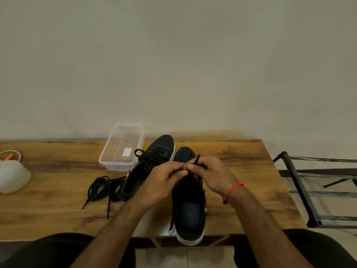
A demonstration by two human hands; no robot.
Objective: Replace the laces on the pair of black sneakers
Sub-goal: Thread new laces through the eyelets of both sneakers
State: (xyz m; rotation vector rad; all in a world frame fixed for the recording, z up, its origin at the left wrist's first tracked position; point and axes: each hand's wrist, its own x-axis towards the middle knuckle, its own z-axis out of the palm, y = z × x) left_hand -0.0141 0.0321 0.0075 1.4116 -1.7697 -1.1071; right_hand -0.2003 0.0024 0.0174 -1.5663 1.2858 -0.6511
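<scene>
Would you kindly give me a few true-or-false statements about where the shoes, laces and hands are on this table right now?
1. Both hands work a lace over the right-hand sneaker. True: the left hand and right hand pinch the lace above it.
2. The clear plastic box holds coiled laces. False: it holds only a small white slip; the loose laces lie on the table.
3. The left-hand sneaker has a lace in it. True.
4. A red band is on the left wrist. False: the red band is on the right wrist.
</scene>
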